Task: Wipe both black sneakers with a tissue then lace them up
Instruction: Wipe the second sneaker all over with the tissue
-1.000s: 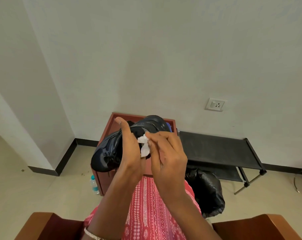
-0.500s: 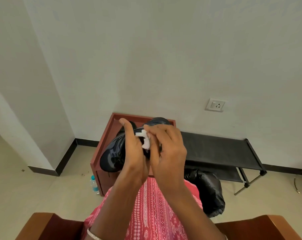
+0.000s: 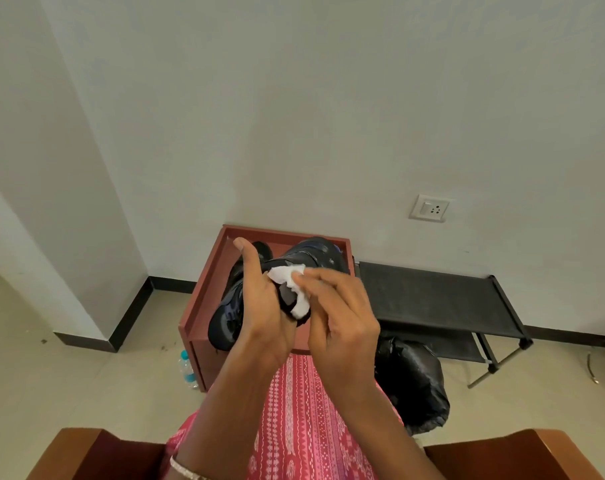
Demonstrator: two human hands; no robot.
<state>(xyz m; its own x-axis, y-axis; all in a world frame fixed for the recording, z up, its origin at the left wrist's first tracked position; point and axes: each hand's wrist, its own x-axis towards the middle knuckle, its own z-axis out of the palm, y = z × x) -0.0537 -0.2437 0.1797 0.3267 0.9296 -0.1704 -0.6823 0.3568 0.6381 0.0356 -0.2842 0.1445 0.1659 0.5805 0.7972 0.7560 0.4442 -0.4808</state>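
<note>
1. Sneaker [image 3: 225,320], black, is up in the air over the red-brown box [image 3: 205,289], and it hides a big part of the box top from me
2. My left hand [image 3: 264,306] holds the sneaker from the side near me. The fingers go round it and I cannot see their tips. The thumb sticks straight up, toward the back edge of the box
3. One end of the sneaker points down at the front left corner of the box. The other end points up at the back right corner
4. My right hand [image 3: 342,320] pinches a white tissue [image 3: 289,289] with its fingertips and presses it on the sneaker, over the middle of the box. The tissue touches my left hand too
5. A small dark shape [image 3: 263,247] shows just past my thumb, near the back edge of the box. I cannot tell what it is
6. A water bottle [image 3: 186,368] with a blue cap stands on the floor, just beside the front left corner of the box
7. A black rack [image 3: 432,296] stands just to the right of the box, by the wall
8. A shiny black bag [image 3: 412,379] sits on the floor to the right of the box, in front of the rack
9. A white wall socket [image 3: 429,207] is on the wall, above the box and to its right
10. Pink cloth [image 3: 301,410] with small white marks lies on my lap, closer to me than the box
</note>
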